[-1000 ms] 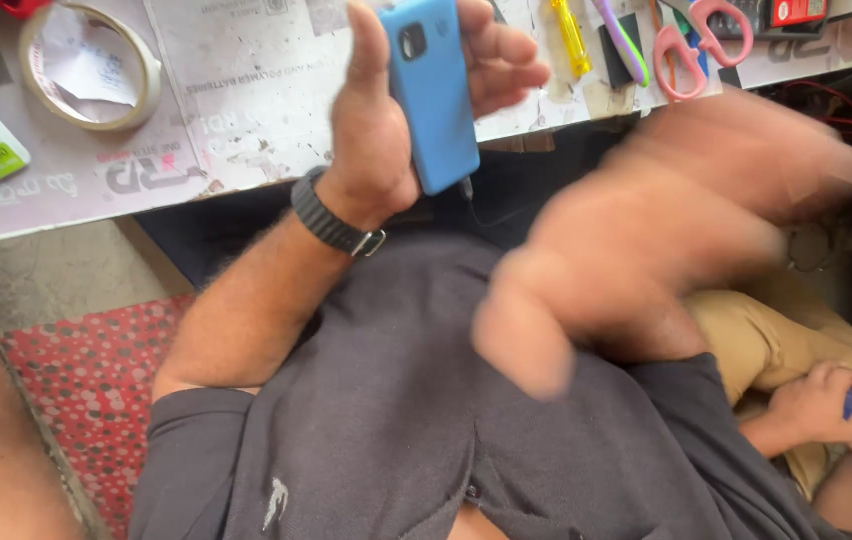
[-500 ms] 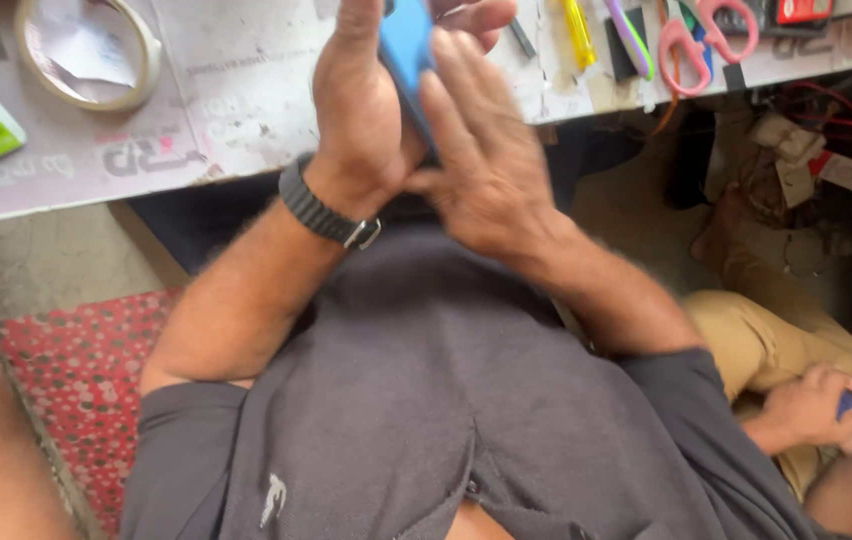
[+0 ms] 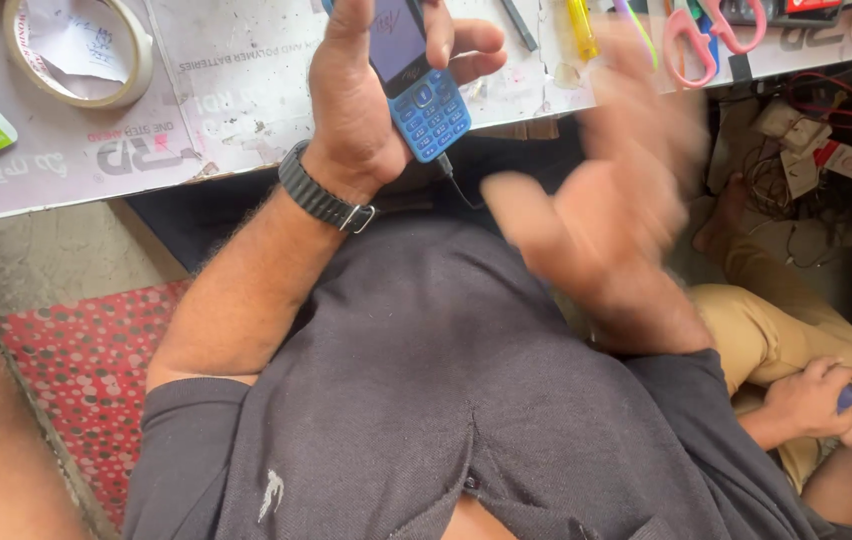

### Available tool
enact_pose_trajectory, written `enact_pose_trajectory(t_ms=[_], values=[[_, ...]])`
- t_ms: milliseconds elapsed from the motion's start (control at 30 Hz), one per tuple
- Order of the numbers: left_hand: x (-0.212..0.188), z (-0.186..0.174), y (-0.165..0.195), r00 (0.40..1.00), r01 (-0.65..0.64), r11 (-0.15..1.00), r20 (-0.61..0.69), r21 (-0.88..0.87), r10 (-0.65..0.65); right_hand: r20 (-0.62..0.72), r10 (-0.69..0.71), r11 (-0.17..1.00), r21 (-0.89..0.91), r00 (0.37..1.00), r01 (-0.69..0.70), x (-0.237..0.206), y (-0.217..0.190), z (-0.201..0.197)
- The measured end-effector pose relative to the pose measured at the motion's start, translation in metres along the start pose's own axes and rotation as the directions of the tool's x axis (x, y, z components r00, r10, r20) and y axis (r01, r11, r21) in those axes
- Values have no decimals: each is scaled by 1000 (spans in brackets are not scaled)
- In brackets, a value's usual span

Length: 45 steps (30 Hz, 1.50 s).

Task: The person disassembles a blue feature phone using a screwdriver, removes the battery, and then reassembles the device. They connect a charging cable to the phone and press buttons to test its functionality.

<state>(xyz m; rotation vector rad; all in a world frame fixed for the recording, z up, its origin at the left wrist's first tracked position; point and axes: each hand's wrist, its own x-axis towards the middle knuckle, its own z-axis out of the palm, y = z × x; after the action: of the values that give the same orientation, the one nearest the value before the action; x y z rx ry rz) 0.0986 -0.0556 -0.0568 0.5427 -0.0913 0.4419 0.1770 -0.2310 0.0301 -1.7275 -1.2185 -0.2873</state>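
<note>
Phone upright in the left hand, right hand free beside it

The left hand [image 3: 366, 110] grips the blue phone [image 3: 414, 80] above the table [image 3: 246, 90] edge, long axis upright, keypad lowest; the blurred right hand [image 3: 596, 215], fingers spread and empty, hangs lower, apart.

You are seated at a small repair-stall workbench [image 3: 196, 110], its scuffed white top covered with a printed sheet. On the workbench lie a roll of tape [image 3: 76, 55], pink-handled scissors [image 3: 706, 35] and a yellow tool [image 3: 581, 25]. Right of the workbench, tangled wires and small electrical parts [image 3: 806, 140] fill a dark recess. Below the workbench lies a red dotted mat [image 3: 86, 370].
</note>
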Motion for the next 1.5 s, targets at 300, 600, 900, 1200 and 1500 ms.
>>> enact_pose_trajectory(t_ms=[300,600,900,1200,1500], values=[[-2,-7,4,997,31,988,62,149,-41,2,84,990,116,996,-83,-7,0,-3],[3,-26,16,994,1,910,-101,415,46,689,362,160,618,628,-770,-14,63,57],[-3,-25,20,986,19,979,-164,205,15,480,440,633,433,759,-641,-21,42,63],[-1,-33,4,979,-98,991,-169,89,112,192,199,973,76,961,-217,-36,26,66],[3,-16,3,996,-77,991,-31,110,80,51,83,996,7,995,-84,-43,29,67]])
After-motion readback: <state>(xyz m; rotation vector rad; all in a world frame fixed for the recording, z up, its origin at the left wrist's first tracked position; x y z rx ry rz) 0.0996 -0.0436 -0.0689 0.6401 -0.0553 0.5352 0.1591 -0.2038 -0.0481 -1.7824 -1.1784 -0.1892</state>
